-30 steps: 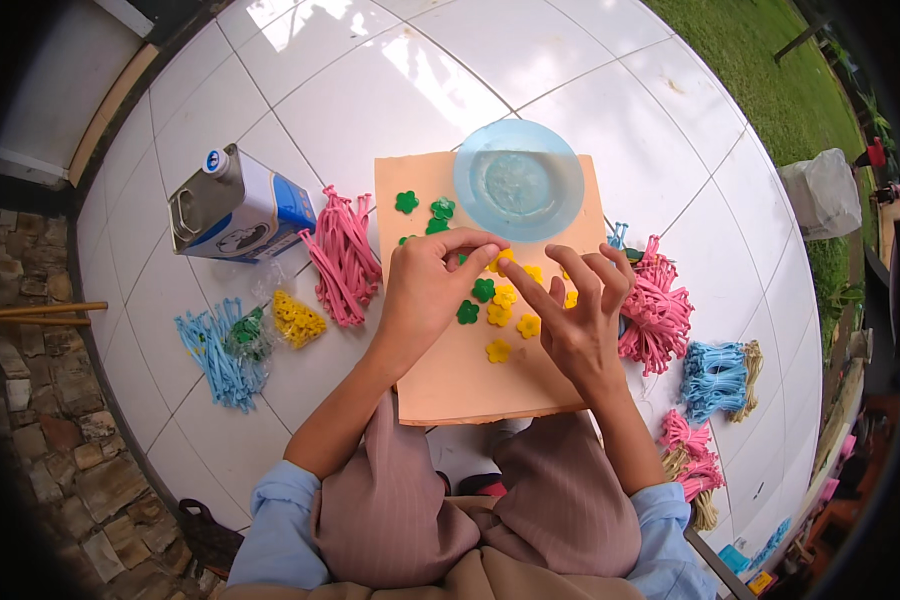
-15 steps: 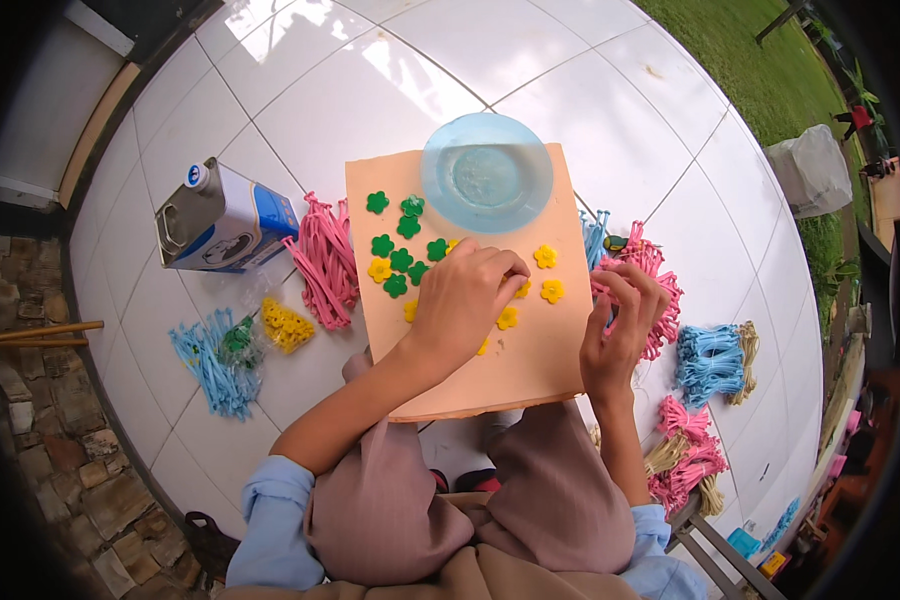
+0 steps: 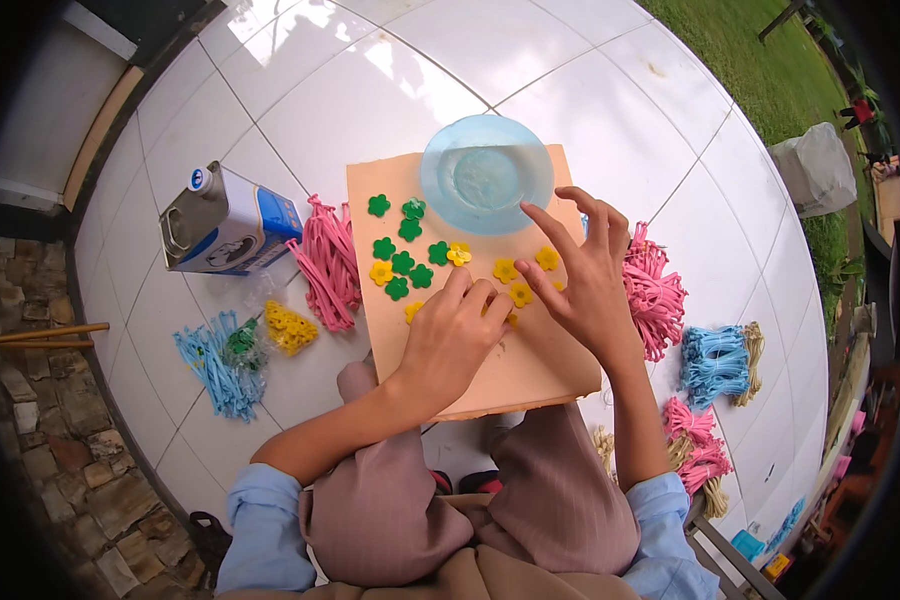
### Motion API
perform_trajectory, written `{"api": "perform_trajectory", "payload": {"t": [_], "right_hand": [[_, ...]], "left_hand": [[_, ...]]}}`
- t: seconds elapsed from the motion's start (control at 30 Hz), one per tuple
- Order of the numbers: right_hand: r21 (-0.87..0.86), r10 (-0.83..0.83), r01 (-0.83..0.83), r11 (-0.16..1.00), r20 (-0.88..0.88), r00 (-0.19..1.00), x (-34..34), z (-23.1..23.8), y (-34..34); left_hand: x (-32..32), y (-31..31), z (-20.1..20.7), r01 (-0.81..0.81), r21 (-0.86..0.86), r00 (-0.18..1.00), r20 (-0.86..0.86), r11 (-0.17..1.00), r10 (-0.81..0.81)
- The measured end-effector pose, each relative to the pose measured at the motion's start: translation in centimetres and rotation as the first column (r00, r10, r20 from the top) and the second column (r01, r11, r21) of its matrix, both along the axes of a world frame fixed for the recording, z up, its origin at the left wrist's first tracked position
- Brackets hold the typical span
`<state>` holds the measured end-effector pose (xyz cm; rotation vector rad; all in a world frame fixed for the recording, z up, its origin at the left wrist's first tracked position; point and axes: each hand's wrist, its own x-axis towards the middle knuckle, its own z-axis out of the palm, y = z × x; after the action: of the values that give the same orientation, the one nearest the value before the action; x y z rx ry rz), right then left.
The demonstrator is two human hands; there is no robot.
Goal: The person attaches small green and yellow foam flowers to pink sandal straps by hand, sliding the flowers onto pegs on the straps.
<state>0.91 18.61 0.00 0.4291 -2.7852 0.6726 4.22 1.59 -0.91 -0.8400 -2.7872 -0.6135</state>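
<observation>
A tan board (image 3: 545,375) rests over my lap. My left hand (image 3: 448,338) is low over its middle, fingers curled downward beside the yellow flower pieces (image 3: 520,294); whatever is under the fingertips is hidden. Over the board's right side, my right hand (image 3: 595,290) is open with fingers spread, its index finger close to the rim of a translucent blue plastic bowl (image 3: 440,205). Nothing shows between its fingers. Green flower pieces (image 3: 402,262) lie scattered on the board's left half, with a few yellow ones among them.
On the white tiles (image 3: 310,110) at left stand a metal can (image 3: 235,220), pink strands (image 3: 328,265), blue strands (image 3: 215,370) and a bag of yellow pieces (image 3: 290,328). More pink bundles (image 3: 655,300) and a blue bundle (image 3: 715,362) lie at right.
My right hand has moved left and up from the board's right edge to over the board near the bowl. My left hand has shifted slightly down and left, uncovering several yellow flowers.
</observation>
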Motion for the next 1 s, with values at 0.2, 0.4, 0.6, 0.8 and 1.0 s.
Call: {"api": "perform_trajectory", "payload": {"t": [0.2, 0.4, 0.6, 0.8, 1.0], "right_hand": [[0.211, 0.158, -0.133, 0.968, -0.105, 0.982, -4.0, -1.3, -1.1], [0.246, 0.179, -0.150, 0.958, -0.100, 0.979, -4.0, -1.0, -1.6], [0.142, 0.147, -0.139, 0.980, -0.048, 0.988, -3.5, -1.2, -2.2], [-0.044, 0.013, -0.017, 0.999, -0.078, 0.997, -0.1, 0.5, -2.8], [0.232, 0.143, -0.076, 0.970, -0.288, 0.947, 1.6, 0.6, -2.9]], "left_hand": [[-2.3, -2.4, 2.0, -0.234, 0.299, 0.959, 0.228, 0.925, 0.169], [-5.1, -4.4, 1.6, -0.466, 0.441, 0.845, 0.479, 0.767, 0.238], [-5.3, -4.7, -0.1, -0.539, 0.520, 0.766, 0.631, 0.663, 0.127], [-5.3, -4.5, 0.0, -0.550, 0.606, 0.764, 0.643, 0.575, 0.053], [-4.9, -3.4, 1.0, -0.515, 0.579, 0.785, 0.615, 0.632, 0.076]]}}
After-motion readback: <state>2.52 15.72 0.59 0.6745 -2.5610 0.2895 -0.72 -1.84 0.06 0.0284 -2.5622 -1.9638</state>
